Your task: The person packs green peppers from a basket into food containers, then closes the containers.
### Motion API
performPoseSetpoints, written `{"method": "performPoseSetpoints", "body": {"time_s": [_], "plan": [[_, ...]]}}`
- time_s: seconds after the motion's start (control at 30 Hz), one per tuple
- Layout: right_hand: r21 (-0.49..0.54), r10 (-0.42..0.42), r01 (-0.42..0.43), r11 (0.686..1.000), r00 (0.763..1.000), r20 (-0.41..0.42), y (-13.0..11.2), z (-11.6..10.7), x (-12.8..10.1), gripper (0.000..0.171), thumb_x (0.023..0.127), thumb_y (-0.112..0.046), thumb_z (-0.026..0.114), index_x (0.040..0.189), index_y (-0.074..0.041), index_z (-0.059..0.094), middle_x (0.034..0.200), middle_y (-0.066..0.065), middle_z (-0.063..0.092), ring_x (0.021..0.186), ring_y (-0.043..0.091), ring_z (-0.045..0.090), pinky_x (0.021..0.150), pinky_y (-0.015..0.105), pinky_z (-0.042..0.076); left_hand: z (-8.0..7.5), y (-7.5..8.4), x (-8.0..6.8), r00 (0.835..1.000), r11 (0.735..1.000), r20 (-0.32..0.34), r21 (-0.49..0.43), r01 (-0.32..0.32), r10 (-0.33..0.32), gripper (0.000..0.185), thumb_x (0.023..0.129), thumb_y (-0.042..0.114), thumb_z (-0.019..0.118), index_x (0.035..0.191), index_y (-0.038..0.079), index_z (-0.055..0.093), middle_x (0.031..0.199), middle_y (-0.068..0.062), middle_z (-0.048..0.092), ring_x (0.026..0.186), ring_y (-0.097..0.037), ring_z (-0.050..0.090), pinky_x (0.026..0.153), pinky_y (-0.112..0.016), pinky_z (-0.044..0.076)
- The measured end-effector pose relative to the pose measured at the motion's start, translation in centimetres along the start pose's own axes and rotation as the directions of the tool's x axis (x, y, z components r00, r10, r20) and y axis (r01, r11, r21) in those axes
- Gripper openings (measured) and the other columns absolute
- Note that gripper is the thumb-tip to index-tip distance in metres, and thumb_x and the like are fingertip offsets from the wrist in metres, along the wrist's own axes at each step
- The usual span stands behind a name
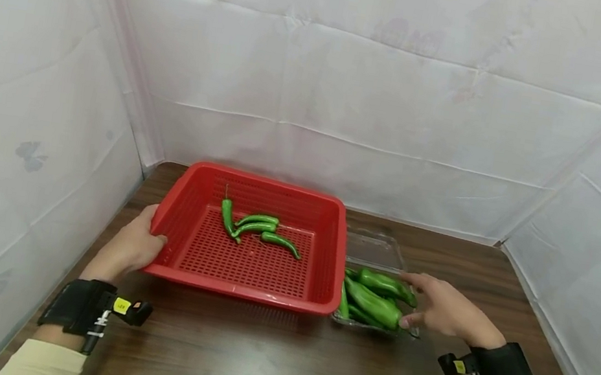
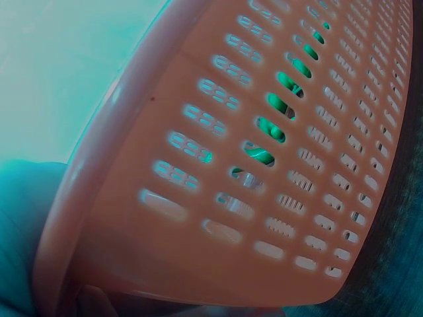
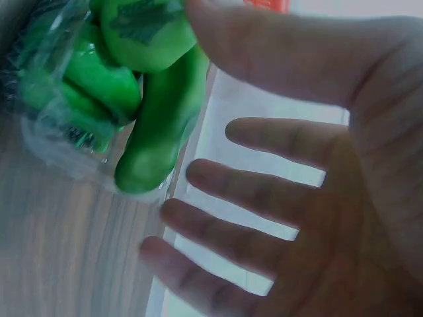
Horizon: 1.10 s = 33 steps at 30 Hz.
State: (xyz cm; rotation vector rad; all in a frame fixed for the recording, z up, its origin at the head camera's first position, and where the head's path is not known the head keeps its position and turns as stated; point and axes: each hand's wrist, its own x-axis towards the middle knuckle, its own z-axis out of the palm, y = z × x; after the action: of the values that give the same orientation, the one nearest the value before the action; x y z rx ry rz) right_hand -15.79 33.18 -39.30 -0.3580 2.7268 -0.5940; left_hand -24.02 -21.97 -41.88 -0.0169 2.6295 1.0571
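My left hand (image 1: 135,243) grips the left rim of a red perforated plastic basket (image 1: 242,295). In the left wrist view, the holed side wall of the basket (image 2: 178,244) fills most of the picture, with green showing through some slots. Several slim green chili peppers (image 1: 281,243) lie on the basket's floor. Beside the basket's right side, a clear plastic box (image 1: 372,329) holds several larger green peppers (image 1: 376,304). My right hand (image 1: 443,307) is at the box's right side, fingers spread and thumb close to a pepper (image 3: 158,132). Whether the thumb touches it is unclear.
Behind the peppers lies a transparent lid-like plastic part (image 1: 373,249), partly hidden by the basket. All this is on a dark wood-grain table (image 1: 260,365). Pale sheeting (image 1: 337,101) hangs at the back and along both sides.
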Motion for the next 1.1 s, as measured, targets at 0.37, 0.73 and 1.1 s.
{"method": "performPoseSetpoints", "body": {"time_s": [0.37, 0.73, 1.1], "plan": [[0.315, 0.000, -0.009, 0.949, 1.000, 0.028, 3.6, 0.9, -3.5, 0.074, 0.095, -0.030, 0.076, 0.152, 0.002, 0.042, 0.141, 0.027, 0.057, 0.121, 0.037, 0.062, 0.088, 0.038, 0.058, 0.1, 0.0, 0.0, 1.000, 1.000, 0.008, -0.013, 0.004, -0.004, 0.072, 0.105, 0.013, 0.044, 0.165, 0.000, 0.005, 0.143, -0.035, 0.048, 0.116, -0.042, 0.058, 0.089, -0.051, 0.049], [0.435, -0.116, 0.150, 0.888, 0.988, -0.105, 4.7, 3.9, -3.2, 0.021, 0.103, -0.018, 0.063, 0.095, -0.001, 0.071, 0.084, 0.012, 0.070, 0.073, 0.024, 0.065, 0.066, 0.034, 0.055, 0.2, -0.3, 0.1, 1.000, 1.000, 0.005, -0.016, -0.008, 0.008, 0.072, 0.105, 0.013, 0.044, 0.165, 0.000, 0.006, 0.142, -0.036, 0.048, 0.115, -0.042, 0.059, 0.086, -0.047, 0.049], [0.538, 0.014, -0.050, 0.842, 0.997, 0.071, 5.2, 4.2, -2.1, 0.049, 0.109, -0.027, 0.054, 0.075, 0.005, 0.040, 0.063, -0.002, 0.036, 0.051, 0.016, 0.033, 0.052, 0.035, 0.036, 0.1, -0.2, 0.1, 1.000, 1.000, -0.001, 0.002, -0.015, 0.015, 0.071, 0.105, 0.013, 0.044, 0.164, -0.001, 0.007, 0.142, -0.036, 0.048, 0.115, -0.043, 0.058, 0.088, -0.051, 0.049]]}}
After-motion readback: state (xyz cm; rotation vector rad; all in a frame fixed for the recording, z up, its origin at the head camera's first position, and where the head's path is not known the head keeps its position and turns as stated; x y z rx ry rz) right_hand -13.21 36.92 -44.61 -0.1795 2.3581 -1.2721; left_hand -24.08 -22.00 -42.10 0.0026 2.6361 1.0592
